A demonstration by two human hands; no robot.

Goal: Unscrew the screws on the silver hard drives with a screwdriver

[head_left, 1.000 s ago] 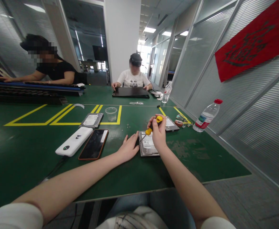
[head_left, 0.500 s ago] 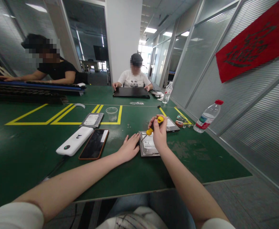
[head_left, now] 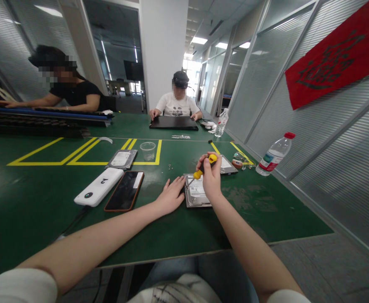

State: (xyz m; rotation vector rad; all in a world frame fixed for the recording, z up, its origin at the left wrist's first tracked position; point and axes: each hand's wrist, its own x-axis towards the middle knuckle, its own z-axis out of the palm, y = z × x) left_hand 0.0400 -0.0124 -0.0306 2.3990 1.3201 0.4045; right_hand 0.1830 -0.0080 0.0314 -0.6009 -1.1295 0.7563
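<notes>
Gripping a screwdriver (head_left: 198, 174) that slanted down to the left side of the drive (head_left: 197, 192), the right hand (head_left: 212, 179) was curled closed. The left hand (head_left: 171, 198) lay open, grasping nothing, against that side. The drive rested flat on the table (head_left: 178, 235).

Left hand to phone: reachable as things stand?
Likely yes. The left hand lies spread at the drive's left edge, with no visible grip on anything, and nothing stands between it and the phone.
</notes>
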